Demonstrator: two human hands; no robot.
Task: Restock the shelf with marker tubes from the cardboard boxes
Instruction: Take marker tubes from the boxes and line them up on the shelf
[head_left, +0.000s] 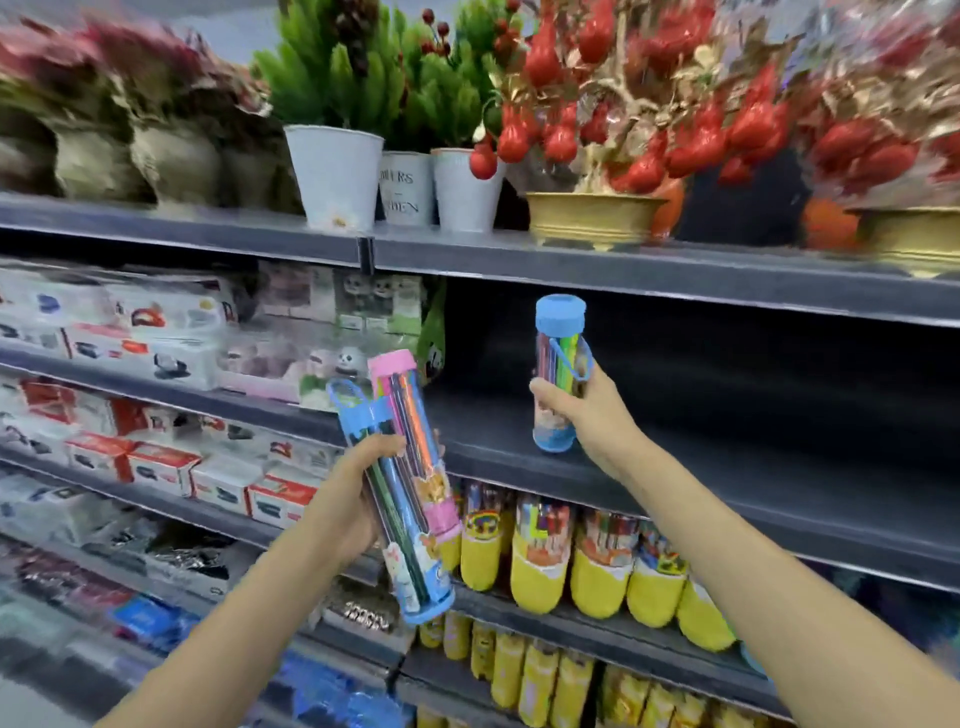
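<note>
My right hand (587, 415) grips a clear marker tube with a blue cap (558, 358), holding it upright with its base at or just above the dark shelf board (727, 483). That shelf bay holds nothing else in view. My left hand (353, 499) holds two more tubes together, tilted in front of the shelf: a blue-capped tube (400, 545) and a pink-capped tube (415, 431). The cardboard boxes are out of view.
Yellow-based pen tubes (597, 566) fill the shelf below. Boxed staplers (166, 462) and panda items (337, 358) fill the left bays. White pots with green plants (337, 176) and red ornament trees in gold bowls (592, 218) stand on the top shelf.
</note>
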